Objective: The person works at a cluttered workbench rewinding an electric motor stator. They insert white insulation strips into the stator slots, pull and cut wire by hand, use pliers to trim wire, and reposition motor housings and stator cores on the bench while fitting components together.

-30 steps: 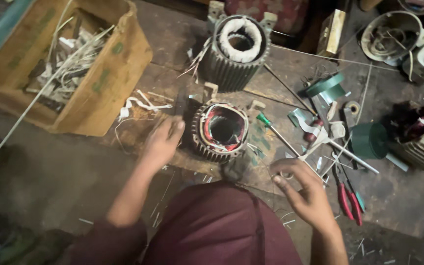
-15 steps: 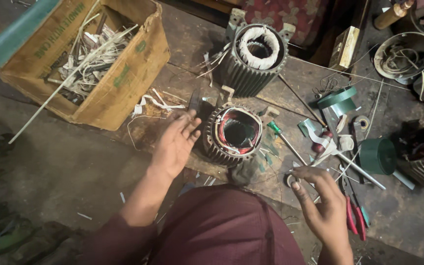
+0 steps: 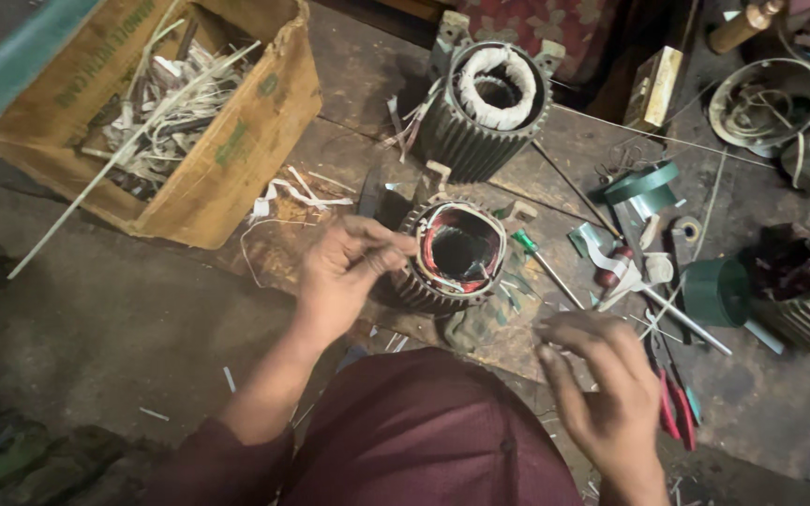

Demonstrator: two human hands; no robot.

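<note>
While the left hand (image 3: 344, 272) rests curled fingers on the rim of the stator (image 3: 452, 255), bore facing up, the right hand (image 3: 602, 394) hovers loosely open and empty, farther off, below-right of it.

cardboard box (image 3: 227, 159) | top left, open, brown with green print | small tan carton (image 3: 660, 86) | top right, upright

Left hand (image 3: 344, 272) touching motor stator (image 3: 452, 255); right hand (image 3: 602, 389) hovering.
</note>
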